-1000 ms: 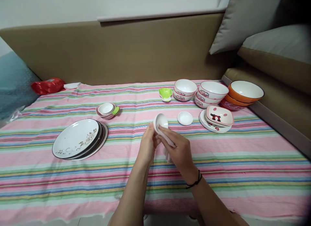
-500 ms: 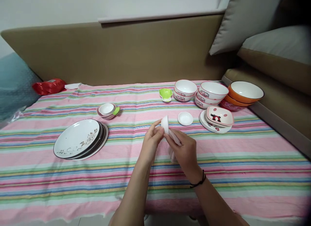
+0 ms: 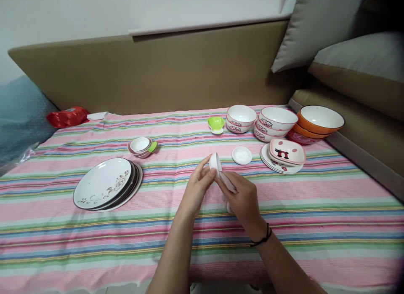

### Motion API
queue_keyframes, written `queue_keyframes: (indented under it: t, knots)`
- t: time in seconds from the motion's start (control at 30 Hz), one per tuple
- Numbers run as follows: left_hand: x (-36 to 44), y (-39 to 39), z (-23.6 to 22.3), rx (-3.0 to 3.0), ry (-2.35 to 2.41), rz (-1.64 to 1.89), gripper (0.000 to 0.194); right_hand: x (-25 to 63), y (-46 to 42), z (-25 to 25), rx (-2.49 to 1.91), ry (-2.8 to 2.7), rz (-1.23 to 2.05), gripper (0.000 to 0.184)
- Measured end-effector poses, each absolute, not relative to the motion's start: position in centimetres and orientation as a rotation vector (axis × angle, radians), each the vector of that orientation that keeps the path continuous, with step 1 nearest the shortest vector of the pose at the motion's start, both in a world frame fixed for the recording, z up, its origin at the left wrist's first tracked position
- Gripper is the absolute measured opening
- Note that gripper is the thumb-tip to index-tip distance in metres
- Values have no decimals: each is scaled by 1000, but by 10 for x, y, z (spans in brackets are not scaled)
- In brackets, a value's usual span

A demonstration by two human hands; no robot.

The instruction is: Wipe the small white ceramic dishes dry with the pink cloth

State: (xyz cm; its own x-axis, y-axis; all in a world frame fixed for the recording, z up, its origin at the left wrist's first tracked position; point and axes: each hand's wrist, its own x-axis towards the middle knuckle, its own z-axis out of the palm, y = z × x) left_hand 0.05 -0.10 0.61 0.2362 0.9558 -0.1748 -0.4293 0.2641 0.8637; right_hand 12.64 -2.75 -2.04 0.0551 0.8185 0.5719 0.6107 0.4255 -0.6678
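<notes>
1. Small white dish (image 3: 214, 162) is held above the striped tablecloth (image 3: 341, 188), tipped nearly on edge, near the white saucer (image 3: 242, 155).
2. Left hand (image 3: 198, 185): partly curled; dish is pinched between thumb and fingers.
3. Right hand (image 3: 243, 196): mostly closed; pale cloth (image 3: 228, 183) is gripped and brought up against the dish. Exact contact is hidden by the fingers.
4. Step, as judged: dish is being wiped.
5. Next move, as judged: dish needs to be turned in the left fingers, cloth pressed lightly, rim securely pinched.
6. To the right: square bowl (image 3: 292, 154) on plates, red-rimmed white bowls (image 3: 241, 124), orange bowls (image 3: 318, 126) are stacked.
7. To the left: flower-patterned plate (image 3: 102, 180) is stacked on others.
</notes>
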Motion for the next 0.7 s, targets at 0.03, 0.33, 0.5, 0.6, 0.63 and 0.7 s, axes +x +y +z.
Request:
queue_keyframes:
  t: [0.03,0.33,0.5,0.6,0.63,0.7]
  knots:
    - [1,-1,5,788,846,1093,54,128,-28,-22,-1242,-1666,274,17]
    - [-2,-2,6,874,813,1010,42,133,-25,-29,-1237,-1756,201,25]
    - [2,-1,2,826,855,1135,49,130,-25,-26,-1243,-1750,184,20]
    - [2,0,0,766,908,1112,52,131,-26,-27,-1195,-1823,145,30]
    - [1,0,1,769,899,1090,55,132,-26,-27,-1179,-1839,133,33]
    - [0,0,5,815,839,1050,51,133,-27,-26,-1178,-1811,126,33]
